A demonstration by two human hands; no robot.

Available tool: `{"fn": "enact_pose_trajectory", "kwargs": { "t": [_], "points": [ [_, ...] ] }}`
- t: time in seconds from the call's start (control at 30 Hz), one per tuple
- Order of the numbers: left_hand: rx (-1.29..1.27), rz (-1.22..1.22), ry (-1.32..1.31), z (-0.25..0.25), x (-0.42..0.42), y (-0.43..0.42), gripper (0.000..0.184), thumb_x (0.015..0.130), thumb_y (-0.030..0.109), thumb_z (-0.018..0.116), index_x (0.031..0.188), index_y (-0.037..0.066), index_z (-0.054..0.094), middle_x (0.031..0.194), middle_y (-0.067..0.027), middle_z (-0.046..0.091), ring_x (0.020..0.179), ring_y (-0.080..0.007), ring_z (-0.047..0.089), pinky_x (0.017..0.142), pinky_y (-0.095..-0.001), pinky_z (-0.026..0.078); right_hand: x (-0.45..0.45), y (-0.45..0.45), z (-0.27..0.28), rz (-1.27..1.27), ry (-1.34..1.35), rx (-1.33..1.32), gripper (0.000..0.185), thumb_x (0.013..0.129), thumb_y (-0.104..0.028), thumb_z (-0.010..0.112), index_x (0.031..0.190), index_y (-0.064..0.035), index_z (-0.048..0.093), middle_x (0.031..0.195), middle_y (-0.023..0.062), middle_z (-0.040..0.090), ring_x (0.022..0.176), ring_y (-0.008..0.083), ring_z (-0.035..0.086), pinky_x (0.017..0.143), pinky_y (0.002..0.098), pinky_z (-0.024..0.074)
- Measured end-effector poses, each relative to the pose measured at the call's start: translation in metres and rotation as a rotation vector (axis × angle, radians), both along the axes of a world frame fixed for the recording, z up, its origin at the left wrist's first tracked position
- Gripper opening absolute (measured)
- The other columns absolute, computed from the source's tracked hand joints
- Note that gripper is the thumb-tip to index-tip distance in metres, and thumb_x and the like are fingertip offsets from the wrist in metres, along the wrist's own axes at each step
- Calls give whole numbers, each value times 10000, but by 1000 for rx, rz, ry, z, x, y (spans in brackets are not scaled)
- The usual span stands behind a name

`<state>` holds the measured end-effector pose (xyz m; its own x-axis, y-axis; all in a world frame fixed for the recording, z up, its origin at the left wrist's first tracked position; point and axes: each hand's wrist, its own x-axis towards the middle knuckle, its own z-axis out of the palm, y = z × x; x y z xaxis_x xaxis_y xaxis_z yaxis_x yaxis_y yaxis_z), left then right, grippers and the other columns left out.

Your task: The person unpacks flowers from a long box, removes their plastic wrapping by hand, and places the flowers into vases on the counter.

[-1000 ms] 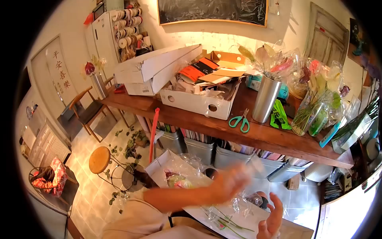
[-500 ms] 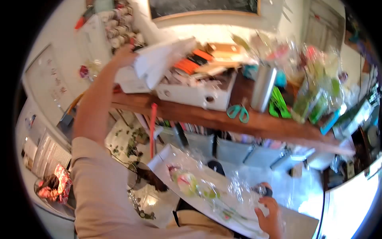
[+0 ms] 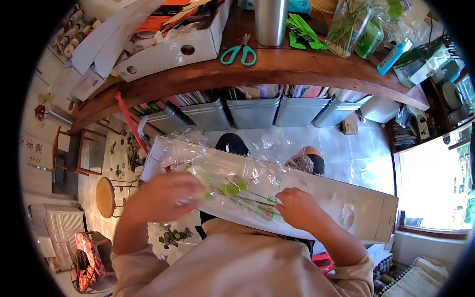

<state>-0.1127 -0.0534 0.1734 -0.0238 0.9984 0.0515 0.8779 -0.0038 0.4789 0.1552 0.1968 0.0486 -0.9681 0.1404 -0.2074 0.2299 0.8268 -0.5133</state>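
A long white cardboard box (image 3: 356, 198) lies across my lap, tilted down to the right. Green-stemmed flowers (image 3: 235, 187) in a clear plastic wrap lie in it, their heads towards the left end. My right hand (image 3: 297, 208) is closed at the flower stems, fingers pressed together around them. Over the left part of the box, near the flower heads, hovers my left hand (image 3: 170, 195). Motion smears its fingers, and whether it touches the wrap I cannot tell. Crinkled clear plastic (image 3: 260, 171) covers much of the box's inside.
On the wooden counter (image 3: 198, 76) ahead stand an open white box (image 3: 168, 57), teal scissors (image 3: 239, 52), a steel tumbler (image 3: 271, 24) and a glass vase (image 3: 346, 29) with stems. Grey metal bins (image 3: 253, 111) line its underside. A round stool (image 3: 105, 197) stands at left.
My left hand has come down from the white sheet at the counter to above the flowers. My right hand has moved left onto the stems. The view has tilted downward.
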Motion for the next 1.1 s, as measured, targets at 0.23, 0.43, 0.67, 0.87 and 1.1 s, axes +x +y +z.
{"fn": "enact_pose_trajectory", "kwargs": {
  "t": [0.23, 0.43, 0.67, 0.87, 1.1],
  "points": [
    [75, 201, -70, -40, 24, 6, 408, 805, 86, 795, 1197, 46, 687, 1193, -117, 639, 995, -322, 683, 919, -397, 554, -16, -12, -44, 13, -13, -151, 177, 946, -198, 654, 1003, -38, 704, 957, 151, 688, 964, 372, 682, 862, 465, 560],
    [-40, 396, -8, -64, 20, -2, 455, 795, 42, 774, 1238, 47, 668, 1259, -122, 627, 995, -289, 693, 898, -353, 564, -19, -13, -50, -40, 54, -319, 245, 924, -187, 699, 1121, -40, 684, 1049, 153, 685, 998, 386, 671, 896, 463, 550],
    [214, 340, 89, -98, 18, 13, 220, 828, 55, 794, 1037, 30, 730, 972, -82, 710, 815, -237, 710, 722, -332, 579, -38, -33, -45, -27, -44, -295, 756, 874, -270, 787, 1501, -92, 405, 1201, 234, 658, 1112, 415, 644, 938, 474, 534],
    [296, 402, -108, -95, 18, 26, 113, 864, 19, 775, 967, 10, 731, 916, -105, 700, 671, -195, 666, 604, -296, 537, -48, -42, -51, -74, 120, -359, 845, 878, -252, 803, 1559, -52, 343, 1183, 233, 671, 998, 424, 686, 841, 470, 556],
    [370, 447, -336, -90, 15, 42, 314, 844, 25, 789, 1146, 21, 703, 1010, -87, 693, 789, -158, 630, 692, -292, 502, -50, -24, -36, -406, 81, -884, 508, 987, -60, 675, 1448, 16, 473, 997, 97, 664, 618, 112, 614, 540, 284, 481]
  ]
}}
